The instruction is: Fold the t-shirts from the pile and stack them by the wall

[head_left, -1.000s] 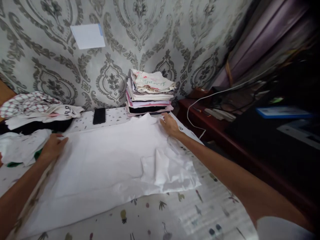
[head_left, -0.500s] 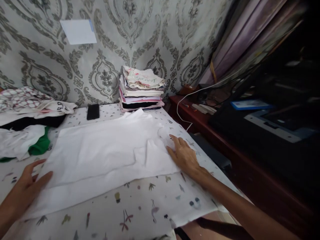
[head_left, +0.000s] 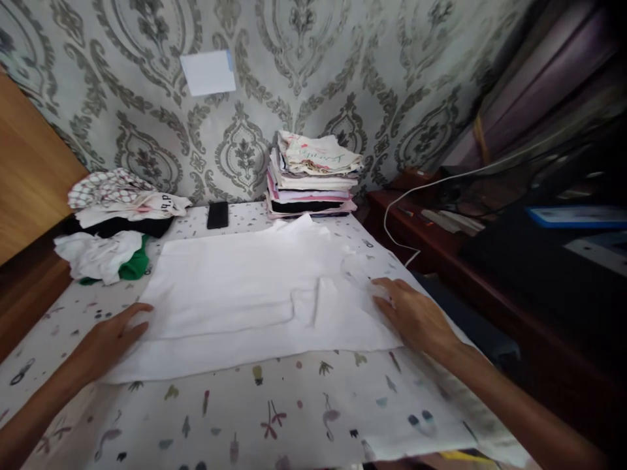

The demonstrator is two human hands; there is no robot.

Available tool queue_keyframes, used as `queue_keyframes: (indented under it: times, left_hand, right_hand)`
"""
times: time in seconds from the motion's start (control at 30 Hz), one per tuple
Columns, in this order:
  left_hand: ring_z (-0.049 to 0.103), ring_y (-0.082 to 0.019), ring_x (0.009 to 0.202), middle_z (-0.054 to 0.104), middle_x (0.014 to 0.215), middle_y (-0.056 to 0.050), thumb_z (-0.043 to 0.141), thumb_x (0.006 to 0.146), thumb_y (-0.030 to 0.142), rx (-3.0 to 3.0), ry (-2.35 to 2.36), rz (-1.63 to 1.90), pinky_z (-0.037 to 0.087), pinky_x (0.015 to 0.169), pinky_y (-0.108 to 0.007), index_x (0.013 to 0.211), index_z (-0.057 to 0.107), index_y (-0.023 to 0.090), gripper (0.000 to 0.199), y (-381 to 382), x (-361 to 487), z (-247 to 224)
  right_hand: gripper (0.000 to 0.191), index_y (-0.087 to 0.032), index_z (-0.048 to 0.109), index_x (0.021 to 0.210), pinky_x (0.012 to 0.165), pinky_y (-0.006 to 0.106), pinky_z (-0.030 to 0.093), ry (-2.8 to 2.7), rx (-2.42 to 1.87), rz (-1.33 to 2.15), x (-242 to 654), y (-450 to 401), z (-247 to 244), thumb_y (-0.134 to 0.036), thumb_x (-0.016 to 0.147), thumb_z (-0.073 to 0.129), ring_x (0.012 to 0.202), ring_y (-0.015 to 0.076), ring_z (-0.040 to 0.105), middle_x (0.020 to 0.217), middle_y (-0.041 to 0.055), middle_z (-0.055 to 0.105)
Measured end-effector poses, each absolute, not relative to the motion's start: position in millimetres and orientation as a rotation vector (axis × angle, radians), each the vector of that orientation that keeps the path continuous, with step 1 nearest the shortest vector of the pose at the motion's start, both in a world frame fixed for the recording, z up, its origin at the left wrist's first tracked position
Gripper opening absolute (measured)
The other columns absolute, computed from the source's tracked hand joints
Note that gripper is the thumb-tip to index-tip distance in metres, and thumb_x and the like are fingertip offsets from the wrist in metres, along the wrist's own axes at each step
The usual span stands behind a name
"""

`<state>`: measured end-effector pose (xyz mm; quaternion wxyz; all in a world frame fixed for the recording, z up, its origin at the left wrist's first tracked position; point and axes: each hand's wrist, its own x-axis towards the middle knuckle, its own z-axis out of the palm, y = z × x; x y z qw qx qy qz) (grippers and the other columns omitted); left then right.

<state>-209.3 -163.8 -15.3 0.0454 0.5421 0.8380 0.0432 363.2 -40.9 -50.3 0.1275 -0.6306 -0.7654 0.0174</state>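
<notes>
A white shirt [head_left: 235, 281] lies spread sideways on a patterned sheet, one long strip of it folded over along the near side. Small wrinkles and a bunched sleeve-like part show toward its right end. At the shirt's left edge rests my left hand [head_left: 115, 339], thumb and forefinger apart, its other fingers mostly hidden underneath. My right hand [head_left: 414, 313] lies over the right end with its fingers spread and the tips touching the cloth. Neither hand lifts the fabric.
Folded clothes [head_left: 313, 176] stand stacked against the patterned wall. A black phone [head_left: 218, 215] lies left of them. Heaped clothes [head_left: 115, 215] sit farther left by a wooden panel [head_left: 34, 163]. On the right, a white cable [head_left: 392, 232] hangs by a dark red desk [head_left: 435, 254].
The view has swung left, so everything sits farther right in the picture and the wooden panel shows. The thumb and forefinger of my left hand are closer together. The shirt looks much the same.
</notes>
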Motion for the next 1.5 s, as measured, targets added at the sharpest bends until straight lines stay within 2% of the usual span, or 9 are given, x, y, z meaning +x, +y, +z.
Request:
queue_keyframes:
  times: [0.13,0.3,0.47,0.57,0.73,0.83,1.07,1.3,1.5]
  left_hand:
    - [0.055,-0.036,0.126,0.06,0.138,-0.017,0.038,0.094,0.041,2.018,2.551,0.079,0.046,0.101,-0.051,0.135,0.058,0.016,0.052,-127.3,-170.5,0.8]
    - [0.025,-0.023,0.152,0.028,0.165,-0.012,0.033,0.1,0.044,2.315,1.779,0.249,0.024,0.123,-0.039,0.155,0.03,0.014,0.063,-49.7,-72.8,-16.5]
    - [0.016,-0.025,0.155,0.022,0.166,-0.012,0.031,0.099,0.049,2.249,1.867,0.044,0.014,0.125,-0.049,0.156,0.029,0.014,0.066,-24.1,-102.5,-41.7]
    - [0.023,-0.028,0.153,0.031,0.162,-0.016,0.03,0.098,0.043,2.067,2.25,0.059,0.023,0.122,-0.052,0.151,0.037,0.01,0.064,-35.8,-182.5,-51.1]
    - [0.038,-0.03,0.146,0.046,0.154,-0.017,0.034,0.093,0.046,2.091,2.375,0.29,0.034,0.119,-0.045,0.143,0.049,0.01,0.063,-39.3,-253.6,-66.0]
    - [0.041,-0.031,0.144,0.046,0.154,-0.016,0.036,0.093,0.048,2.162,2.335,0.376,0.034,0.119,-0.047,0.14,0.051,0.013,0.06,-18.9,-240.6,-60.8]
    - [0.055,-0.035,0.13,0.059,0.136,-0.021,0.042,0.088,0.04,2.178,2.21,0.189,0.042,0.111,-0.047,0.133,0.054,0.009,0.056,53.9,-217.2,-28.6]
    - [0.054,-0.032,0.128,0.06,0.134,-0.013,0.038,0.089,0.049,2.237,2.091,0.31,0.042,0.111,-0.045,0.127,0.058,0.016,0.053,21.2,-202.3,-41.8]
    - [0.047,-0.025,0.138,0.044,0.155,-0.002,0.042,0.097,0.053,2.347,1.604,0.298,0.043,0.113,-0.04,0.136,0.054,0.03,0.047,-95.1,-137.5,-35.4]
  right_hand:
    - [0.033,-0.019,0.07,0.114,0.092,0.048,0.053,-2.356,-1.616,-0.059,321.6,-4.5,-30.7,-0.033,0.093,0.047,0.111,0.0348,0.064,0.117,0.0165,0.068]
    - [0.041,-0.015,0.061,0.132,0.116,0.047,0.037,-2.581,-1.27,0.149,217.5,46.4,-30.6,-0.028,0.097,0.046,0.139,0.0292,0.047,0.147,0.017,0.054]
    - [0.049,-0.021,0.048,0.146,0.12,0.052,0.027,-2.618,-1.302,0.179,221.9,66.8,-61.7,-0.039,0.102,0.039,0.148,0.0269,0.033,0.158,0.0124,0.041]
    - [0.05,-0.019,0.051,0.144,0.118,0.052,0.031,-2.52,-1.431,0.127,264.1,74.9,-69.7,-0.04,0.1,0.04,0.147,0.0284,0.037,0.156,0.0139,0.044]
    - [0.038,-0.016,0.069,0.114,0.105,0.042,0.043,-2.34,-1.592,0.091,285.2,98.5,-50.0,-0.032,0.099,0.038,0.123,0.0284,0.059,0.127,0.015,0.068]
    - [0.041,-0.014,0.069,0.111,0.096,0.038,0.045,-2.208,-1.763,0.078,267.0,131.1,-32.6,-0.03,0.1,0.033,0.115,0.029,0.06,0.12,0.0166,0.069]
    - [0.044,-0.015,0.075,0.089,0.07,0.03,0.046,-2.153,-1.971,0.31,219.3,210.0,-15.2,-0.051,0.094,0.051,0.087,0.0277,0.069,0.088,0.0126,0.074]
    - [0.033,-0.019,0.067,0.118,0.095,0.033,0.044,-2.255,-1.726,0.334,231.6,155.1,-13.9,-0.039,0.095,0.057,0.117,0.0252,0.058,0.124,0.0103,0.066]
    - [0.044,-0.02,0.065,0.118,0.095,0.04,0.046,-2.607,-1.135,0.66,268.5,22.4,-1.3,-0.055,0.092,0.059,0.109,0.0264,0.058,0.116,0.011,0.063]
